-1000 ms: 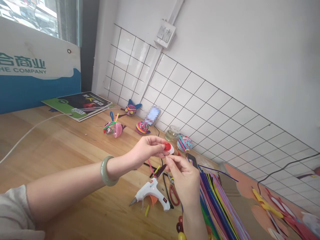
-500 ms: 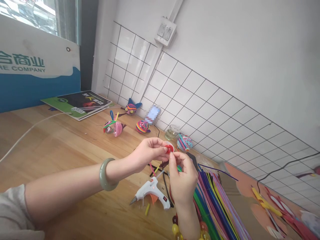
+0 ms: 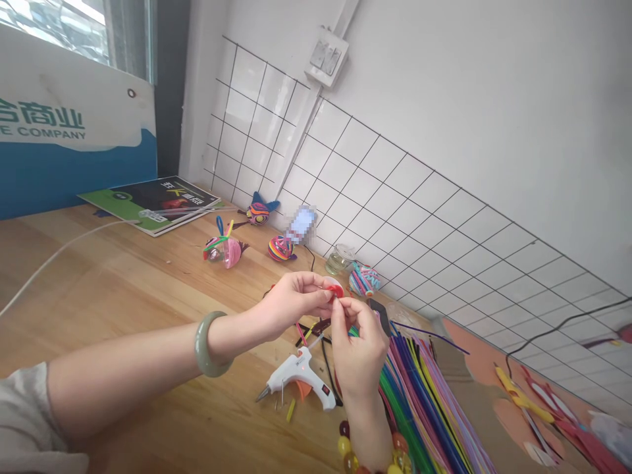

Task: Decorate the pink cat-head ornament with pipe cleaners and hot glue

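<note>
A small red piece [image 3: 336,290] with a whitish round rim behind it is pinched between my fingertips. My left hand [image 3: 291,304], with a green bangle on its wrist, grips it from the left, thumb and fingers closed. From the right, the thumb and index finger of my right hand [image 3: 360,339] close on its lower edge; beads circle that wrist. Just below the hands, a white glue gun [image 3: 303,377] lies on the wooden table [image 3: 187,421]. My fingers partly cover the red piece, so its full shape is hidden.
Colourful pipe cleaners [image 3: 434,401] lie at the right, beside yellow-handled scissors [image 3: 523,395]. Behind are wrapped ornaments [image 3: 224,250], a blurred phone [image 3: 301,224] and a glass jar [image 3: 340,259]. A booklet [image 3: 153,204] and white cable [image 3: 59,253] lie left. A wire grid [image 3: 375,178] leans against the wall.
My right fingertips have shifted slightly left along the red piece, and the right hand has turned a little. Both hands keep their hold. The view has moved slightly.
</note>
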`<state>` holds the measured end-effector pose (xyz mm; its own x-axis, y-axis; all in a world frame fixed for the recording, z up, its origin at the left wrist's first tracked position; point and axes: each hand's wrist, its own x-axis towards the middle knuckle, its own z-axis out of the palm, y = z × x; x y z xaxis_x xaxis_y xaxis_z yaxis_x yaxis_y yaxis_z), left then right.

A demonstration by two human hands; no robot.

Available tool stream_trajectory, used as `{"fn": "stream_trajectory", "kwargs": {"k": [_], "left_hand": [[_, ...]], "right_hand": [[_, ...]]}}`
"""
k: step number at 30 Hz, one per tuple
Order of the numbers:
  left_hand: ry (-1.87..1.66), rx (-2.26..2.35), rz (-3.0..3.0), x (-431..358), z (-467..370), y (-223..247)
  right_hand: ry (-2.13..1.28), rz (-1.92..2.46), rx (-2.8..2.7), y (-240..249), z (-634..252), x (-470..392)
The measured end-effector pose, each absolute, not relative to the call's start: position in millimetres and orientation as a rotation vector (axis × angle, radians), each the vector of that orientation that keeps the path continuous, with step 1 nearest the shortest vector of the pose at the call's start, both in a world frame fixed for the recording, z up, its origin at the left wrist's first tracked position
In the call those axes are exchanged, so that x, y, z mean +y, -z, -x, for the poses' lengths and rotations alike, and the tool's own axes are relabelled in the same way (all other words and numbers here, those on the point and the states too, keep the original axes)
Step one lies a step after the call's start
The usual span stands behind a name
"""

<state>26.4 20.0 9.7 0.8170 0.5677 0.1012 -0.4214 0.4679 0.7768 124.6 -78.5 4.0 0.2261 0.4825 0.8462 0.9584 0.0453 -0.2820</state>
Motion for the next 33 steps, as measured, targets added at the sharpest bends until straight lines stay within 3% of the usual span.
{"fn": "stream_trajectory", "kwargs": {"k": [21, 33], "left_hand": [[-0.679, 0.075, -1.03, 21, -32, 1], [-0.955, 0.205, -1.06, 64, -18, -16]], "right_hand": [[0.637, 1.553, -1.38, -3, -126, -77], [-0.26, 1.662, -1.444, 12, -88, -72]]}}
